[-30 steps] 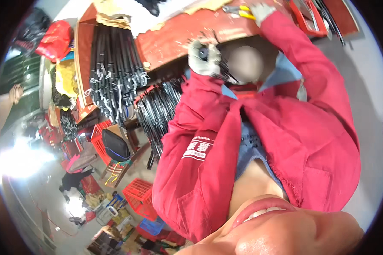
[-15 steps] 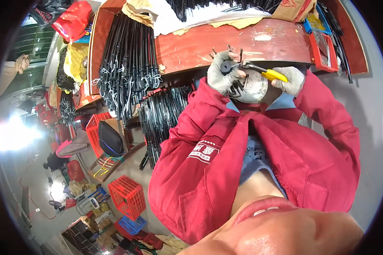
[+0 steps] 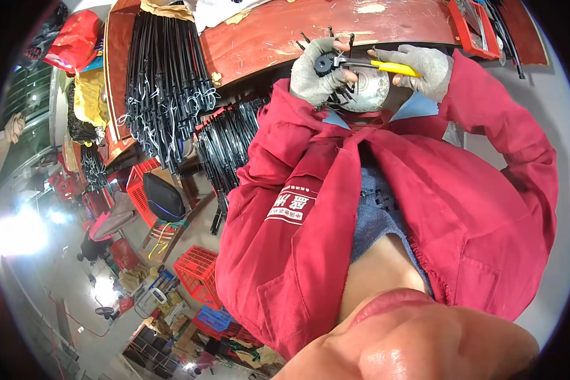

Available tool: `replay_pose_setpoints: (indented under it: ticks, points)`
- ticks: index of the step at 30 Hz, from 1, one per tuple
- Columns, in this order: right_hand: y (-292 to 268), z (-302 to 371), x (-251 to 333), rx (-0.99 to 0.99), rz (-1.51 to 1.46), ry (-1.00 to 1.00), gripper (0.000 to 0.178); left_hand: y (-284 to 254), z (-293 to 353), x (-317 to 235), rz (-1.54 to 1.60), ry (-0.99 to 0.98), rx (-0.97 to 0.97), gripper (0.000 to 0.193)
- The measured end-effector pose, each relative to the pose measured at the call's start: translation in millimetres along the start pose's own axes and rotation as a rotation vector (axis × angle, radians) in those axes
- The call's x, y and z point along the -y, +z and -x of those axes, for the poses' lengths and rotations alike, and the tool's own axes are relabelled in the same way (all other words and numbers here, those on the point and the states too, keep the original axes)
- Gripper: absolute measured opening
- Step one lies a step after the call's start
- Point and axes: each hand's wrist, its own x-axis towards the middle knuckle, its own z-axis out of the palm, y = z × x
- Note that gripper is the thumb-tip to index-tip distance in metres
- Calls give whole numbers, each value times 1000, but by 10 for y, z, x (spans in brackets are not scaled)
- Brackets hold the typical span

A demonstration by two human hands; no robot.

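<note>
My left hand (image 3: 316, 79), in a grey fingerless work glove, is closed around a black round hub (image 3: 323, 64). Thin dark rods (image 3: 342, 95) stick out past the fingers on both sides of it. Yellow-handled pliers (image 3: 396, 68) are in my gloved right hand (image 3: 427, 71); their metal jaws reach left, right up against the hub. Whether the jaws grip anything is too small to tell. Below the pliers, between my forearms, a pale, worn round surface (image 3: 370, 92) is partly covered by my left hand.
Beyond my hands runs a red worktable (image 3: 285, 31) littered with scraps. Bundles of thin black rods with white strings (image 3: 168, 82) hang over its left part, and more black rods (image 3: 228, 142) stand below. A red tray (image 3: 472, 31) is at right; red crates (image 3: 197, 272) stand on the floor at left.
The pliers' jaws have come closer to the hub, and the pliers lie more level. The whole view has shifted, so both hands appear higher and a little further left.
</note>
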Motion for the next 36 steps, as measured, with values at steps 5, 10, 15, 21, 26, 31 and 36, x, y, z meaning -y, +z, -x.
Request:
replay_pose_setpoints:
  ticks: [5, 10, 15, 21, 26, 31, 36]
  points:
    - [316, -178, -367, -243, 104, -217, 52, -92, -82, -10, 192, -156, 230, 45]
    - [371, -12, -189, -356, 227, -213, 56, -25, -42, 71, 447, -64, 268, 62]
    - [302, 84, -17, -240, 332, -115, 56, -68, 35, 31, 371, -14, 375, 62]
    - [403, -32, -136, -285, 98, -160, 55, -16, -22, 130, 299, -6, 239, 54]
    - [119, -66, -41, -225, 70, -214, 52, -47, 5, 171, 100, 100, 6, 46]
    - [2, -39, 12, -168, 137, -276, 53, -117, 39, 130, 172, -18, 131, 42]
    - [74, -20, 49, -122, 67, -217, 53, -121, 40, 179, 215, -50, 176, 43]
